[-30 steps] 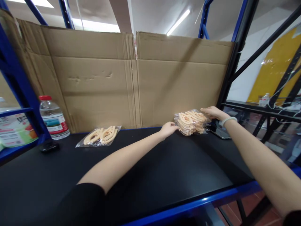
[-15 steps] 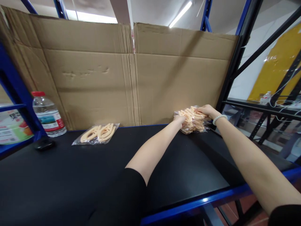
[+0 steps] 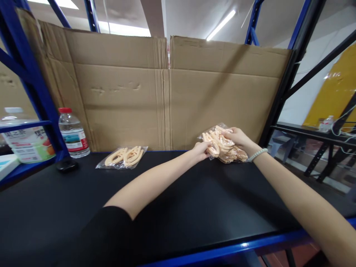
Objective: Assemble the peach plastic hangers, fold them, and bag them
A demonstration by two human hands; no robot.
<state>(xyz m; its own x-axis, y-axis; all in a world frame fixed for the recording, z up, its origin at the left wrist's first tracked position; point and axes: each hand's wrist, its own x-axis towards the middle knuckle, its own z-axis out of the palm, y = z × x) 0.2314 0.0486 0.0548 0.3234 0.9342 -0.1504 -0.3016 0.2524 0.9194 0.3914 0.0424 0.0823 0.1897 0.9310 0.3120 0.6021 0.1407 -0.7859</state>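
Note:
Toward the right back of the black tabletop, a clear plastic bag of beige loop-shaped pieces [image 3: 215, 139] is tilted up in both hands. My left hand [image 3: 202, 149] is closed on its lower left edge. My right hand [image 3: 239, 138] pinches its upper right side, and a beaded bracelet circles that wrist. Beneath it lies a stack of similar bags [image 3: 233, 155], partly hidden by the held bag and the right hand. Farther left, another clear bag with beige loops [image 3: 124, 157] lies flat by the cardboard.
A cardboard wall [image 3: 125, 89] closes off the back. On the left stand a red-capped water bottle [image 3: 73, 135] and a black computer mouse [image 3: 67, 165], beside a blue metal post [image 3: 36, 85]. A blue rail [image 3: 222, 248] edges the table's front.
The top bag has been raised and tilted off the stack, shifting slightly left in both hands. My view has turned a little to the left.

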